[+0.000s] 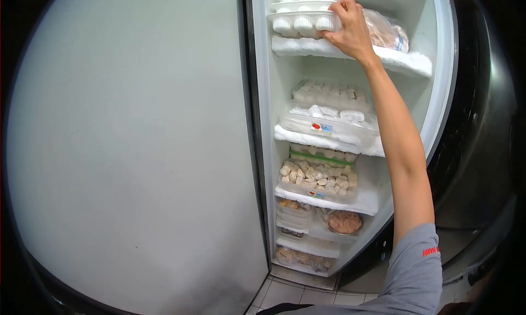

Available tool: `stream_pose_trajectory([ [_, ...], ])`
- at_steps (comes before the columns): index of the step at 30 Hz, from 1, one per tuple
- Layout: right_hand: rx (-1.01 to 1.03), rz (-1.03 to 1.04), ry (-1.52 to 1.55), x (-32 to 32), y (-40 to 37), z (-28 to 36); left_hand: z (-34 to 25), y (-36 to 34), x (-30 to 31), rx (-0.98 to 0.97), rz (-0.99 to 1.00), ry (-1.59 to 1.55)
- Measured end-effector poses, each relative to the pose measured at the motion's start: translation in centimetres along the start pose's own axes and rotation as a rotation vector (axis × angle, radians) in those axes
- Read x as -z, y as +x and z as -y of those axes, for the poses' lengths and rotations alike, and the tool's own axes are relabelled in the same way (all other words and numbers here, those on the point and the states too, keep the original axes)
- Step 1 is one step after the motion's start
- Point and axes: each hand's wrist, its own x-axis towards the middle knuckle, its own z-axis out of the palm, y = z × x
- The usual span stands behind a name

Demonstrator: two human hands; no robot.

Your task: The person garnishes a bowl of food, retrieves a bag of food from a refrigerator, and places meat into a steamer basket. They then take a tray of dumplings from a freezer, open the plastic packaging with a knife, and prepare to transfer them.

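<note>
My right hand (349,30) reaches up to the top shelf of an open upright freezer. Its thumb is under the right end of a stack of white plastic trays (304,24), and its fingers curl over the upper edge. The trays have rounded cups along the front; what lies in them is hard to make out. Just right of the hand, a clear plastic bag (383,30) of pinkish-brown food rests on the same shelf. My left hand is out of view.
Thick frost coats the shelf edges (307,47). Below stand a container of white pieces (329,126), a container of pale dumpling-like pieces (318,178) and a container of minced-looking food (345,222). A large grey door panel (131,139) fills the left side.
</note>
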Motion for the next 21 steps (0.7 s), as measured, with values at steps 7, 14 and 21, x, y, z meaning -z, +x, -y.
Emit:
stream_pose_trajectory([
  [7, 0.065, 0.008, 0.129, -0.4, 3.5, -0.4, -1.2, -0.2, 0.0, 0.01, 0.052, -0.013],
  [14, -0.253, -0.338, 0.56, 4.3, 8.0, 1.4, -2.6, -0.5, 0.5, 0.024, 0.093, -0.035],
  [21, -0.469, -0.38, 0.648, 5.3, 4.6, -0.9, -5.0, -1.6, 2.8, 0.058, 0.133, -0.059],
])
